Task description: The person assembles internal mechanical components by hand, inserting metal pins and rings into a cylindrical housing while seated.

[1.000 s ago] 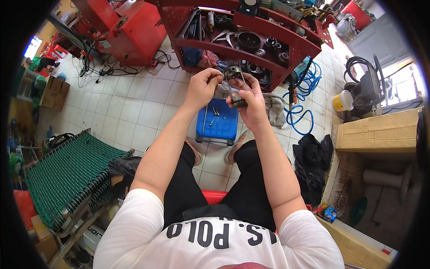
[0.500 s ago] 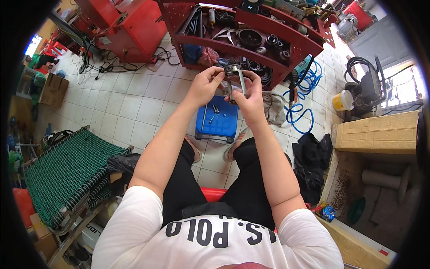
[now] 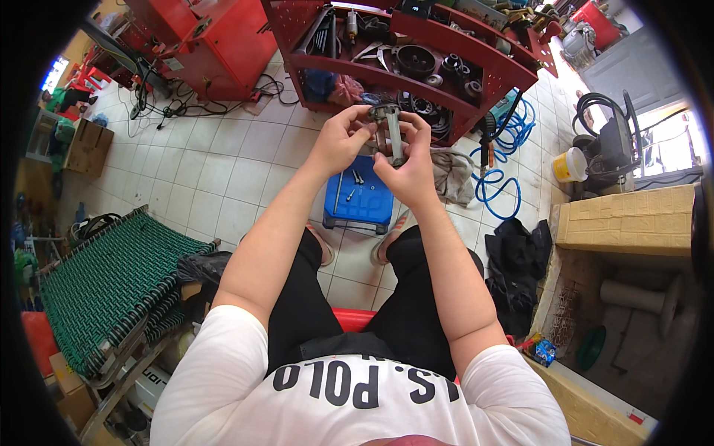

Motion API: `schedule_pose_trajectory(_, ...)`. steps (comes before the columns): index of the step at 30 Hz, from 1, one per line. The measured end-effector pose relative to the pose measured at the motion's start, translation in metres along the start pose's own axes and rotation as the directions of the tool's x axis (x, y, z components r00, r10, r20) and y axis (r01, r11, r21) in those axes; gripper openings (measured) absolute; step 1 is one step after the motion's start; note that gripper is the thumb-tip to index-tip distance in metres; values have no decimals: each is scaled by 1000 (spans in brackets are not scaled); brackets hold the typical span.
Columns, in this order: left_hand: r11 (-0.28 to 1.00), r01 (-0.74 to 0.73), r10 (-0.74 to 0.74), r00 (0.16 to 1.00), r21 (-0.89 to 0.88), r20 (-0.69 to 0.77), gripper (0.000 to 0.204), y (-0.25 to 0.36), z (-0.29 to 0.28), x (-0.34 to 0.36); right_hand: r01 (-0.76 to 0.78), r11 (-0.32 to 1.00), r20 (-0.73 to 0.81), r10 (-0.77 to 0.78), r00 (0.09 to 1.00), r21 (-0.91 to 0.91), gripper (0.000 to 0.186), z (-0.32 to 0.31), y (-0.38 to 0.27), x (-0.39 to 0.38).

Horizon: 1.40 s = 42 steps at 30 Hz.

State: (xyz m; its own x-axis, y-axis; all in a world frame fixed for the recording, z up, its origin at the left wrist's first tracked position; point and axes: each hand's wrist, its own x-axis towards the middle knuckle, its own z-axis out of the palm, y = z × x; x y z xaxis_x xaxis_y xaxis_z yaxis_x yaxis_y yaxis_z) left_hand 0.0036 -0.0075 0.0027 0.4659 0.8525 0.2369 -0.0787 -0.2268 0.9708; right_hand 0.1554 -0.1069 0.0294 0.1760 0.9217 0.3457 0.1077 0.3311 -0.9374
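A grey metal mechanical part (image 3: pixel 392 134), an upright frame with a round upper end, is between my hands. My right hand (image 3: pixel 407 167) grips it from the right, fingers behind it and thumb low on its near side. My left hand (image 3: pixel 342 141) has curled fingers pressed to the part's upper left; exactly what they pinch is too small to tell. Just below my hands is a blue plastic stool (image 3: pixel 355 217) carrying a long thin rod (image 3: pixel 338 193), several bolts (image 3: pixel 358 177) and a small nut.
A red tool cart (image 3: pixel 461 104) with metal parts stands ahead. Red machines (image 3: pixel 208 52) and cables are at upper left, a green woven folding chair (image 3: pixel 119 282) at lower left. Right are a blue hose (image 3: pixel 491 186), yellow bucket (image 3: pixel 571 165), black cloth (image 3: pixel 513 264) and yellowish box (image 3: pixel 625 215).
The part has been turned more upright and moved slightly up. My left hand has risen and closed in on its top. My right thumb has shifted lower along it.
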Motion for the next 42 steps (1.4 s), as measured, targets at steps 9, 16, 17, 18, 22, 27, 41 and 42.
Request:
schedule_pose_trajectory(9, 990, -124, 117, 989, -71, -96, 34, 14, 9, -3, 149, 964, -3, -153, 988, -222, 87, 8, -11, -7)
schedule_pose_trajectory(16, 985, -171, 165, 977, -32, -137, 36, 17, 9, -4, 220, 938, 8, -226, 974, -266, 89, 10, -11, -8)
schedule_pose_trajectory(17, 985, -171, 165, 977, -31, -138, 36, 17, 8, -4, 221, 939, 8, -227, 974, -266, 89, 11, -12, -8)
schedule_pose_trajectory(18, 980, -197, 196, 970, 5, -147, 37, 18, 8, -4, 219, 940, 12, -224, 975, -262, 89, 12, -12, -7)
schedule_pose_trajectory(22, 964, -247, 260, 953, 95, -154, 39, 30, 11, -6, 215, 939, 12, -220, 975, -267, 91, 10, -12, -8)
schedule_pose_trajectory(27, 935, -297, 321, 940, 192, -111, 40, 41, 13, -8, 193, 966, -76, -208, 975, -173, 80, 11, 0, -6)
schedule_pose_trajectory(41, 933, -234, 238, 971, 272, 20, 22, 35, 7, -5, -531, 590, 162, 562, 811, 609, 28, -11, -14, 5)
schedule_pose_trajectory(42, 945, -208, 213, 977, 254, 10, 21, 35, 8, -5, -531, 589, 163, 563, 810, 609, 28, -11, -13, 5)
